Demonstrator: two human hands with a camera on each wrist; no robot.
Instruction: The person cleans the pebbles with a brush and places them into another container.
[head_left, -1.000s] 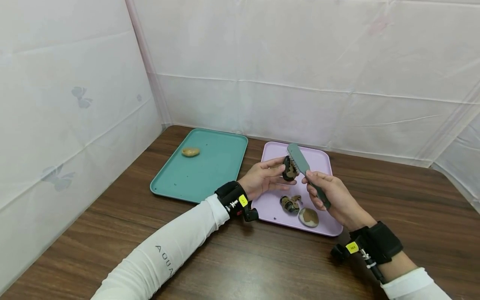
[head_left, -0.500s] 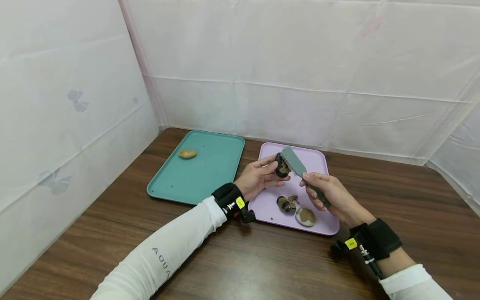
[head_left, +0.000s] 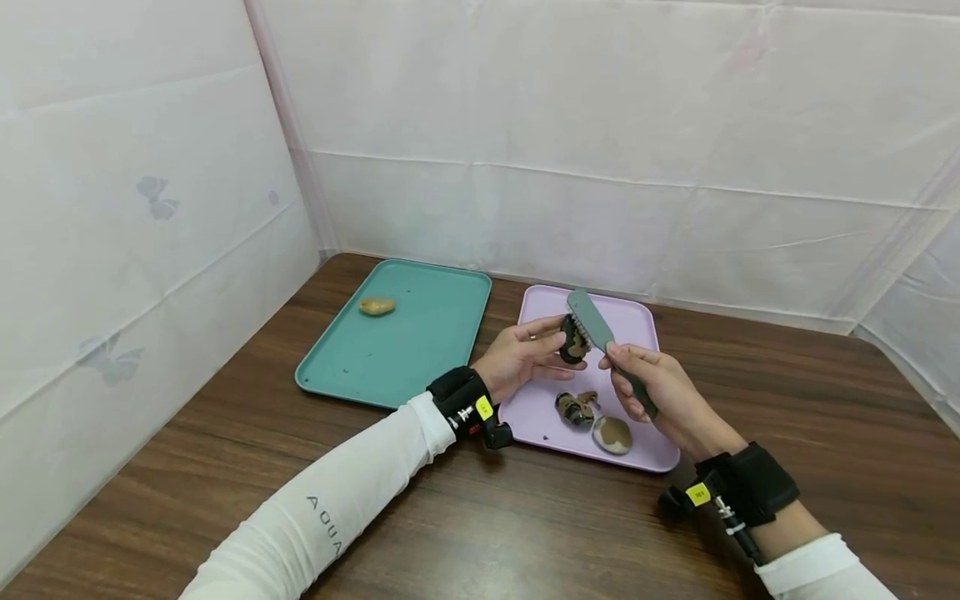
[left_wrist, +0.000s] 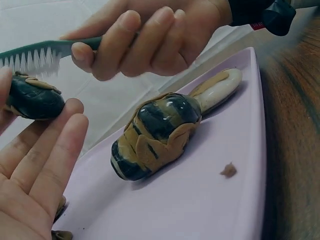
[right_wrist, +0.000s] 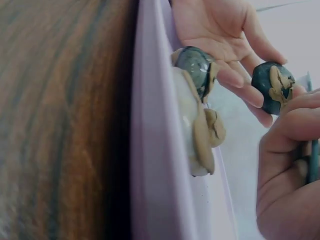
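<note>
My left hand (head_left: 562,345) pinches a small dark stone (head_left: 574,340) smeared with tan mud, held above the purple tray (head_left: 537,415). My right hand (head_left: 632,373) grips the handle of a green brush (head_left: 589,317), whose white bristles rest against that stone. In the left wrist view the bristles of the brush (left_wrist: 30,57) touch the top of the held stone (left_wrist: 32,97). The right wrist view shows the same stone (right_wrist: 274,85) at my left hand's fingertips (right_wrist: 250,97). A dark muddy stone (head_left: 573,408) and a pale stone (head_left: 612,433) lie on the tray below.
A teal tray (head_left: 420,350) sits left of the purple one and holds one tan stone (head_left: 377,307). Both trays stand on a brown wooden table (head_left: 525,533). White sheeting walls close the back and left sides.
The brush head has slid a short way over the held stone, and both hands have drifted slightly left and back right. Both grips are unchanged.
</note>
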